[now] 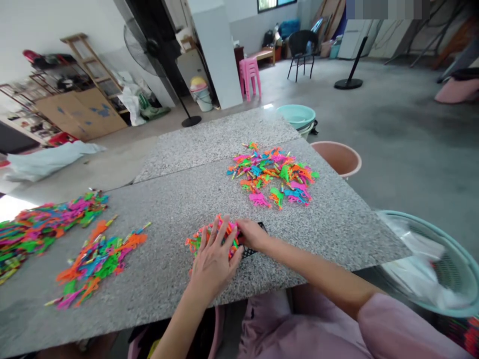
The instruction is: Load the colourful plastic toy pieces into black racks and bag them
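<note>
My left hand lies with fingers spread over a heap of small bright plastic pieces in orange, pink and green; their exact kind is hard to make out under it. Close beside it, my right hand has its fingers curled at the edge of a black perforated tray, which is mostly covered by the hands and pieces. Beyond them spreads a pile of colourful plastic toy pistols. A smaller pile of toy pistols sits to the left.
A long heap of similar toys lines the far left of the speckled stone table. Along the table's right side stand a brown basin, a turquoise basin and a green basket holding plastic bags. A pink tub is below the front edge.
</note>
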Motion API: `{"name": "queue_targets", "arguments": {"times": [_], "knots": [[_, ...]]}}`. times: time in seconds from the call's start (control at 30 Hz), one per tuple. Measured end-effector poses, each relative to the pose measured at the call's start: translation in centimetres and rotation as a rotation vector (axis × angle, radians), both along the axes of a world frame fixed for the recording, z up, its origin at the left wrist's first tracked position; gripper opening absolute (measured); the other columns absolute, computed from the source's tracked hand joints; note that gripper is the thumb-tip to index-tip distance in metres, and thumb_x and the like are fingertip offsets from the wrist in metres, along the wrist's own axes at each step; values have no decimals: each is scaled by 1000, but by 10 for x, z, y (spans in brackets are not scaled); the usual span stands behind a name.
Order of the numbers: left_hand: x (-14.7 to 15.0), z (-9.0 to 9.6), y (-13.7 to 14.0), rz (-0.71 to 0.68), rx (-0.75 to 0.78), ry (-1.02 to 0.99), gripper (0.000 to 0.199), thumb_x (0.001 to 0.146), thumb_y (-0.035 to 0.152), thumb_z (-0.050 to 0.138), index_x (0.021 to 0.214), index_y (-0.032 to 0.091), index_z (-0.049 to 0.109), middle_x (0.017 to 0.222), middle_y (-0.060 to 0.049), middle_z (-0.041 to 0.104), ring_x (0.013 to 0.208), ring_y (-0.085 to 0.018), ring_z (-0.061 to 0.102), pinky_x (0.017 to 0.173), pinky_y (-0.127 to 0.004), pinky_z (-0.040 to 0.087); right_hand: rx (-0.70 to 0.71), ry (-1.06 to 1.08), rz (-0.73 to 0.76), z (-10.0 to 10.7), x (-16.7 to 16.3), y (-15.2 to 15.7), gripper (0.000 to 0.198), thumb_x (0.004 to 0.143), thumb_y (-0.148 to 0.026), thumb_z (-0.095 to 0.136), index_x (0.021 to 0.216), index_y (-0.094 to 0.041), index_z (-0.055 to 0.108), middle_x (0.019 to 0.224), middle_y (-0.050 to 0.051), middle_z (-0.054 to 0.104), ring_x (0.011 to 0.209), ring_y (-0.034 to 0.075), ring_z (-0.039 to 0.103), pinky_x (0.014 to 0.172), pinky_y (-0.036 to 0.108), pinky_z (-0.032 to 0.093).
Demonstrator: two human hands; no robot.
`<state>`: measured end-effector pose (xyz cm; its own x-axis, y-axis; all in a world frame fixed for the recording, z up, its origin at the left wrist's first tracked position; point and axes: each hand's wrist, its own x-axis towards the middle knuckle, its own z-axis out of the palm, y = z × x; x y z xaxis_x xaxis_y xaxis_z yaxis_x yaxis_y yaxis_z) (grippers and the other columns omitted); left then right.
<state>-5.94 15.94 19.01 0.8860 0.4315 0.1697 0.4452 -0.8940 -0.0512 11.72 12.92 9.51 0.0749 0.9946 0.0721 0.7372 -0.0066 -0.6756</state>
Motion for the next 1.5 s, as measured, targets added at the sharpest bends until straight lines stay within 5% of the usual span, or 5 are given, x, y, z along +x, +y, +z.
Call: {"name": "queue_targets", "arguments": {"times": [0.17, 0.47, 0.83, 1.33, 1.5], "knots": [[-1, -2, 3, 6, -5, 5, 44, 91, 33, 53, 133, 22, 57, 157, -11, 32, 145, -36, 26, 112, -60, 32, -25, -540, -329, 16, 113, -19, 34, 86, -1, 47, 111, -14, 65, 119, 17, 60, 113, 27, 53, 91, 34, 44], [-2, 5, -4, -22, 71, -19, 41, 91, 34, 55, 129, 21, 60, 149, -13, 43, 141, -35, 32, 117, -57, 26, -88, -695, 133, 24, 177, -9, 27, 88, 1, 45, 94, -12, 68, 107, 15, 66, 104, 22, 60, 88, 29, 43], [0, -5, -1, -57, -71, 10, 49, 96, 34, 46, 139, 9, 47, 144, -15, 49, 141, -28, 34, 117, -46, 33, -149, 666, -70, -13, -2, -63, 16, 91, -27, 55, 103, -17, 56, 71, 0, 67, 62, 15, 66, 59, 22, 47], [0, 0, -6, -82, -178, -12, 55, 93, 34, 53, 145, 19, 40, 154, -12, 35, 147, -31, 21, 118, -51, 31, -276, -160, -49, 14, -44, -43, 26, 89, -16, 51, 114, -11, 60, 100, 15, 71, 92, 24, 68, 77, 29, 46], [-1, -4, -3, -66, -127, -60, 36, 96, 38, 51, 126, 20, 59, 149, -14, 41, 146, -34, 25, 113, -55, 37, -209, -245, 184, 24, 8, -20, 22, 82, -13, 61, 103, -16, 66, 93, 9, 71, 85, 21, 67, 69, 26, 45]]}}
